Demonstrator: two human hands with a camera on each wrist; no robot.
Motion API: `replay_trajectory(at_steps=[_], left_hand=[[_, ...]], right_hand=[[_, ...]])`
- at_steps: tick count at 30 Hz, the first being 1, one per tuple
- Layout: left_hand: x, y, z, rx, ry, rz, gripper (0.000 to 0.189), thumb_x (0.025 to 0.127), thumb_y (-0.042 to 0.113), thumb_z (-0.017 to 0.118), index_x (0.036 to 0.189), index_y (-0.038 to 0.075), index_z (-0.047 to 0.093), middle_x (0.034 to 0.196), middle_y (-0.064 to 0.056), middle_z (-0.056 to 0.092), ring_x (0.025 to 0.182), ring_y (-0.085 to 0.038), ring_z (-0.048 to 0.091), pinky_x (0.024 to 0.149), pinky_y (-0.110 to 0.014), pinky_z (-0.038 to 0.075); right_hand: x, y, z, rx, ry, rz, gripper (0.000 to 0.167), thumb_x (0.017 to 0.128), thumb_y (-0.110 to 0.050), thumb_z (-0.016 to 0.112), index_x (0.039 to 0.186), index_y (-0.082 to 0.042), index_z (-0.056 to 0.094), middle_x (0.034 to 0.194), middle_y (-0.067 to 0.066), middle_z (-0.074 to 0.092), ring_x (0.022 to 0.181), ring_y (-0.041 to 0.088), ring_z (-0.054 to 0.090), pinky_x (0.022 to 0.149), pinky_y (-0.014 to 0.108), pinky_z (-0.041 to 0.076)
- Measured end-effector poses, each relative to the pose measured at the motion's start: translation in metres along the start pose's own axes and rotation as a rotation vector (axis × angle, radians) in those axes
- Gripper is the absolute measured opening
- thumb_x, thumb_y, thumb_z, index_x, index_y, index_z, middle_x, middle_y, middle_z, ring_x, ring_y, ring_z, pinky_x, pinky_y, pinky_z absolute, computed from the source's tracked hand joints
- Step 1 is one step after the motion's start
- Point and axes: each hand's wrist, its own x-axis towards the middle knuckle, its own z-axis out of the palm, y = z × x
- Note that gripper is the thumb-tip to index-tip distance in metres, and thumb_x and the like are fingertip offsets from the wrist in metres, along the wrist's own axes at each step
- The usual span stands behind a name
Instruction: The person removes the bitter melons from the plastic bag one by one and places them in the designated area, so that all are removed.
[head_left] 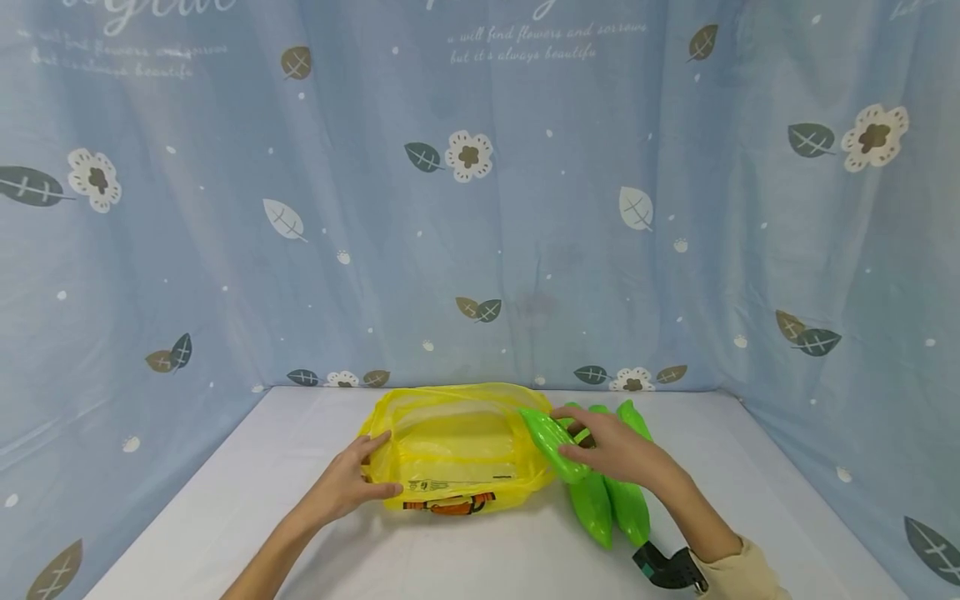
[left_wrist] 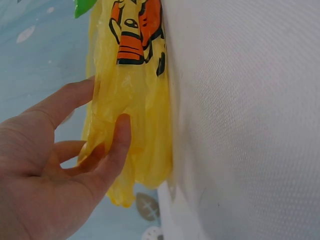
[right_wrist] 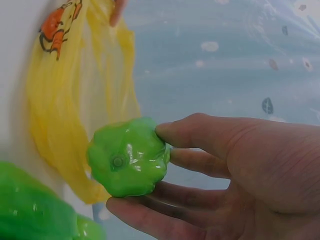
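A yellow plastic bag (head_left: 517, 498) with an orange-and-black print stands on the table, its mouth spread wide. At its left side my left hand (head_left: 341, 483) grips the bag; in the left wrist view the thumb (left_wrist: 120, 145) lies across the yellow plastic. My right hand (head_left: 618, 446) holds a glossy green bitter melon (head_left: 551, 446) over the bag's right rim. The right wrist view shows the melon's ridged end (right_wrist: 130, 160) between thumb and fingers. Beneath the right hand, several more green melons (head_left: 592, 508) lie side by side, partly hidden by it.
White cloth covers the table (head_left: 420, 567). A blue curtain (head_left: 525, 250) printed with leaves and flowers encloses the back and both sides. On the right wrist sits a black device (head_left: 663, 567), close to a melon's near end.
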Motion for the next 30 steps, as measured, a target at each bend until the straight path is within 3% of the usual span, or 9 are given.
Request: replay_trajectory(at_steps=[6, 12, 21, 30], left_hand=[[0.0, 0.001, 0.001, -0.009, -0.002, 0.002, 0.09, 0.073, 0.03, 0.086, 0.147, 0.002, 0.044, 0.146, -0.027, 0.045, 0.118, -0.036, 0.055, 0.096, -0.049, 0.049], [-0.002, 0.001, 0.001, -0.006, -0.005, -0.015, 0.091, 0.072, 0.032, 0.086, 0.147, 0.003, 0.044, 0.148, -0.031, 0.04, 0.119, -0.038, 0.055, 0.098, -0.053, 0.048], [-0.002, 0.001, 0.0, -0.012, 0.002, -0.009, 0.089, 0.072, 0.03, 0.086, 0.146, 0.002, 0.044, 0.146, -0.028, 0.043, 0.117, -0.036, 0.056, 0.094, -0.047, 0.05], [-0.001, -0.001, 0.002, -0.01, -0.001, -0.003, 0.089, 0.073, 0.029, 0.086, 0.146, 0.002, 0.044, 0.145, -0.026, 0.046, 0.117, -0.036, 0.056, 0.093, -0.046, 0.051]], right_hand=[[-0.014, 0.01, -0.006, -0.03, 0.009, -0.007, 0.053, 0.095, -0.029, 0.064, 0.142, -0.008, 0.048, 0.123, 0.015, 0.065, 0.105, 0.029, 0.065, 0.076, 0.03, 0.054], [-0.026, 0.018, -0.01, -0.057, 0.024, 0.047, 0.054, 0.093, -0.031, 0.066, 0.14, -0.01, 0.05, 0.116, 0.013, 0.068, 0.101, 0.027, 0.067, 0.076, 0.035, 0.056], [-0.045, 0.026, -0.019, -0.048, 0.015, 0.094, 0.055, 0.094, -0.031, 0.066, 0.14, -0.008, 0.049, 0.113, 0.014, 0.069, 0.092, 0.02, 0.068, 0.068, 0.026, 0.054], [-0.059, 0.037, -0.027, -0.052, 0.025, 0.131, 0.056, 0.093, -0.031, 0.067, 0.14, -0.006, 0.049, 0.114, 0.015, 0.068, 0.096, 0.027, 0.068, 0.066, 0.026, 0.054]])
